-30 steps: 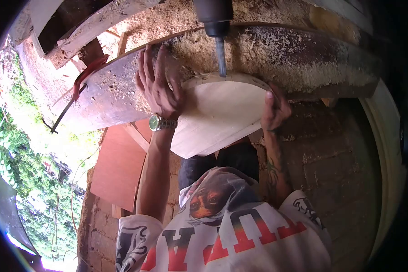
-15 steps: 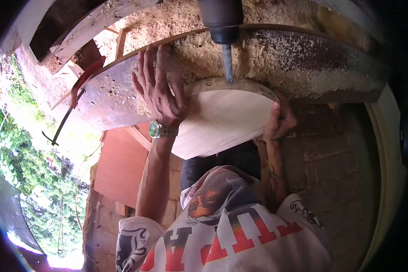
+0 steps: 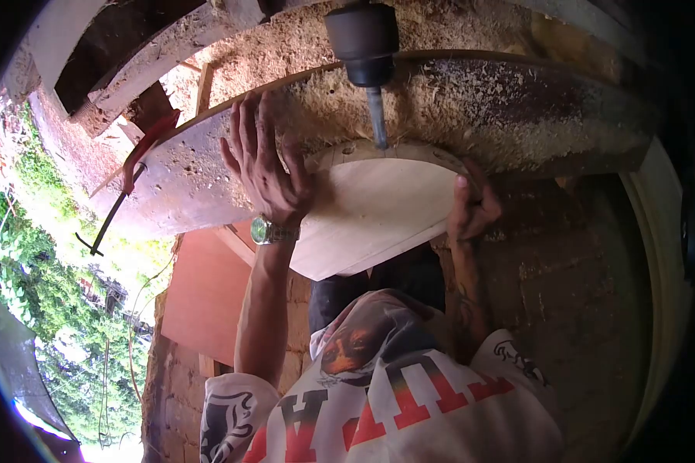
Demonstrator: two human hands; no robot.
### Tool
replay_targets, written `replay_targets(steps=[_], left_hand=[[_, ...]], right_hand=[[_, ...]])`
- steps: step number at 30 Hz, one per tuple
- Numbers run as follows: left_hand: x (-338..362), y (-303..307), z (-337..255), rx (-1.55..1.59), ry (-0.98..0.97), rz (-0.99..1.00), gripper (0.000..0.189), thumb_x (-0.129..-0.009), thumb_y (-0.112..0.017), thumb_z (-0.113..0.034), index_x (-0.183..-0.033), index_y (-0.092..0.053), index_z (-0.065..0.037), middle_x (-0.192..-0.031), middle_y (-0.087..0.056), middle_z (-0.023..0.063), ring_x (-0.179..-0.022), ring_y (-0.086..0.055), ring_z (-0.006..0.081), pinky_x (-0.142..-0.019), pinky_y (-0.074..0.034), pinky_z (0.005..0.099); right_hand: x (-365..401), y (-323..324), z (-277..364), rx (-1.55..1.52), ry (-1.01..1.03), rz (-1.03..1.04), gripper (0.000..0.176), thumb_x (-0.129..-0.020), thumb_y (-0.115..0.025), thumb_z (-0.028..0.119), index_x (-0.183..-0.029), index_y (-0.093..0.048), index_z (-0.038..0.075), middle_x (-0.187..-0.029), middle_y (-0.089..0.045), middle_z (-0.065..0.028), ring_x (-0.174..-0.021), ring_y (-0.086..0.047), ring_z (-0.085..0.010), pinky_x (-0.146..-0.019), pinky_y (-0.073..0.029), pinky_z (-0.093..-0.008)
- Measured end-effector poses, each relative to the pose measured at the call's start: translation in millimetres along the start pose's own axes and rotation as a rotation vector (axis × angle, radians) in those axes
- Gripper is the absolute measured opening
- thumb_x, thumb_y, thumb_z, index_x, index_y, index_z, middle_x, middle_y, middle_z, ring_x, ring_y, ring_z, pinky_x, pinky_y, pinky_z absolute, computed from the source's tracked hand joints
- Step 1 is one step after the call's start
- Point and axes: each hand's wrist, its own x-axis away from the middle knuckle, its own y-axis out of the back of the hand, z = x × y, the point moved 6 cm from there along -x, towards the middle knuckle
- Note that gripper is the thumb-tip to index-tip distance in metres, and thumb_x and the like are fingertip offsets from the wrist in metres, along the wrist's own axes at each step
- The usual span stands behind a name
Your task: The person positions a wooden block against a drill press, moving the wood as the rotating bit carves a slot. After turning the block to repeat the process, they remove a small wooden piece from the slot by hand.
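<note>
A pale wooden board (image 3: 382,208) with a curved far edge lies on the dusty workbench (image 3: 502,108). Above that edge hangs a dark drill chuck (image 3: 363,46) holding a grey bit (image 3: 375,116), its tip at the board's edge. Small round marks or holes show along the edge beside the tip. My left hand (image 3: 270,166), with a watch (image 3: 270,230) on its wrist, rests with fingers stretched over the bench, and its thumb side is against the board. At the board's right end, my right hand (image 3: 472,204) grips the edge, thumb on top and fingers partly hidden.
Sawdust and wood shavings cover the bench top. A red-handled tool (image 3: 143,150) with a dark, thin frame overhangs the bench's left end. Below it leans a reddish-brown panel (image 3: 208,289). Curved wooden pieces (image 3: 158,58) lie at the far left, with greenery outside.
The whole view has shifted slightly, and the bench, board and hands sit a little lower in it. Both hands keep their places on the board, and the bit stays at its edge.
</note>
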Motion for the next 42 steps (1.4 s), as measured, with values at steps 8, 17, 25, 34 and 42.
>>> replay_targets(steps=[8, 17, 25, 34, 42], left_hand=[[-7, 9, -9, -0.045, -0.059, -0.07, 0.056, -0.107, -0.042, -0.035, -0.15, -0.059, -0.003, -0.153, -0.057, 0.0211, -0.148, -0.045, 0.0392, -0.124, -0.024, 0.0515], [-17, 9, -8, -0.055, -0.082, -0.111, 0.055, -0.105, -0.044, -0.035, -0.146, -0.062, -0.002, -0.143, -0.062, 0.0213, -0.137, -0.052, 0.0402, -0.12, -0.03, 0.0518], [-20, 10, -7, -0.043, -0.046, -0.078, 0.052, -0.103, -0.049, -0.034, -0.144, -0.062, -0.004, -0.144, -0.061, 0.0186, -0.137, -0.052, 0.0384, -0.119, -0.028, 0.0532], [-16, 2, 0, -0.042, -0.022, -0.017, 0.055, -0.103, -0.048, -0.035, -0.15, -0.058, -0.006, -0.154, -0.056, 0.0186, -0.15, -0.045, 0.0361, -0.126, -0.018, 0.0555], [-5, 0, 0, 0.063, -0.107, 0.085, 0.078, -0.097, -0.049, -0.038, -0.169, -0.03, -0.012, -0.176, -0.024, 0.0174, -0.164, -0.015, 0.04, -0.129, -0.006, 0.0626]], right_hand=[[-13, -3, 6, -0.036, 0.041, -0.017, 0.042, -0.095, -0.076, 0.029, -0.118, -0.077, -0.005, -0.102, -0.08, -0.021, -0.095, -0.076, -0.0259, -0.084, -0.059, -0.0375], [-25, -6, 10, -0.005, 0.018, 0.003, 0.042, -0.095, -0.076, 0.031, -0.117, -0.078, -0.005, -0.097, -0.08, -0.0208, -0.09, -0.076, -0.0257, -0.081, -0.06, -0.0376], [-27, -11, 13, -0.153, -0.05, 0.023, 0.044, -0.095, -0.076, 0.029, -0.121, -0.076, -0.007, -0.105, -0.079, -0.0217, -0.097, -0.076, -0.0269, -0.088, -0.059, -0.0376], [-23, -10, -3, -0.044, 0.013, 0.037, 0.041, -0.098, -0.074, 0.026, -0.123, -0.074, -0.007, -0.106, -0.08, -0.0191, -0.098, -0.076, -0.0246, -0.088, -0.059, -0.0363], [-18, -4, 13, 0.071, 0.119, 0.06, 0.036, -0.101, -0.071, 0.03, -0.116, -0.076, -0.003, -0.089, -0.078, -0.0174, -0.082, -0.075, -0.0222, -0.074, -0.058, -0.0376]])
